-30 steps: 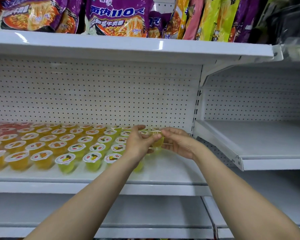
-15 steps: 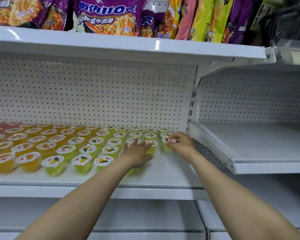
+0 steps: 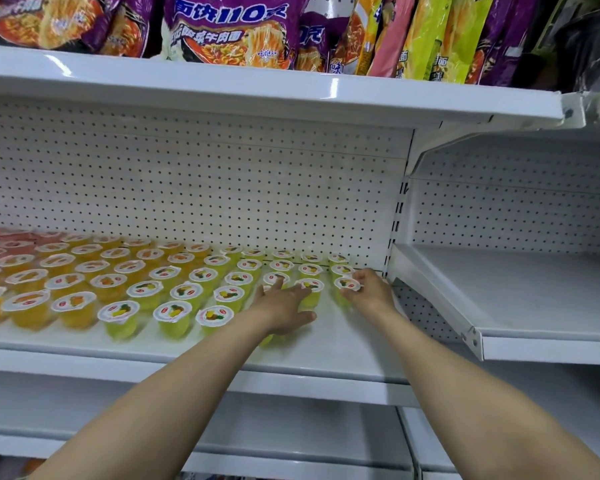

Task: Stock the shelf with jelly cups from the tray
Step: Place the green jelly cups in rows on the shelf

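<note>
Since half a second ago little has shifted: both my hands sit in nearly the same spots on the shelf, and the cup under my right fingers has settled into line with its column. A second ago both hands were raised together over one cup; now they are apart and low.

My left hand lies flat with a wide grip, fingers stretched forward, fingertips touching the rim of a green jelly cup in the second column from the right. My right hand curls its grip around the top of the front jelly cup in the rightmost column, thumb and fingers pinching its lid edge.

The rows of jelly cups fill the shelf's left and back. Bare shelf lies in front of both hands up to the front lip. The upright post stands just right of my right hand, with the neighbouring lower shelf beyond it.
</note>
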### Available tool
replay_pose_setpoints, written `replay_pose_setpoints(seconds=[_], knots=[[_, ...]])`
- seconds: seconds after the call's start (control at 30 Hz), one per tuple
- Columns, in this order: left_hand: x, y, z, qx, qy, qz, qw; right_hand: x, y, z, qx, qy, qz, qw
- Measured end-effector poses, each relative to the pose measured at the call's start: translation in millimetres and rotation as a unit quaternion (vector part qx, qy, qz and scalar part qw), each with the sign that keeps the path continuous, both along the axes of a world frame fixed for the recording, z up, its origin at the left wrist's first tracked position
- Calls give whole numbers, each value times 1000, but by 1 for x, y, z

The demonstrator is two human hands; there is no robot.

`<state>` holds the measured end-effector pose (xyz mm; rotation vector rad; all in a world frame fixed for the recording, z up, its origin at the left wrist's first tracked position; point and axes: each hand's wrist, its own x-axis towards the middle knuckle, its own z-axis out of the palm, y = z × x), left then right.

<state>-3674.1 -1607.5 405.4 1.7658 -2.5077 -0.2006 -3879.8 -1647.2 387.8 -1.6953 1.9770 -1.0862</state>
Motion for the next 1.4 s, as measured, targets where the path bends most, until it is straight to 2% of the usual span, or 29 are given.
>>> replay_pose_setpoints(seconds=[0.2, 0.4, 0.57, 0.7, 1.03, 1.2, 1.4], knots=[[-4, 2, 5, -16, 31, 21, 999, -1, 12, 22, 12, 109, 16, 994], [22, 19, 28, -160, 157, 95, 970, 36, 29, 66, -41, 245, 112, 962], [73, 47, 48, -234, 180, 180, 938, 103, 44, 91, -106, 265, 199, 937], [129, 76, 50, -258, 179, 255, 914, 163, 55, 97, -123, 262, 263, 920], [310, 153, 32, -271, 150, 383, 870, 364, 92, 92, -149, 274, 382, 870], [429, 194, 18, -257, 132, 430, 855, 500, 119, 82, -157, 285, 428, 843], [595, 251, 4, -223, 100, 476, 845, 674, 161, 63, -130, 253, 496, 820]])
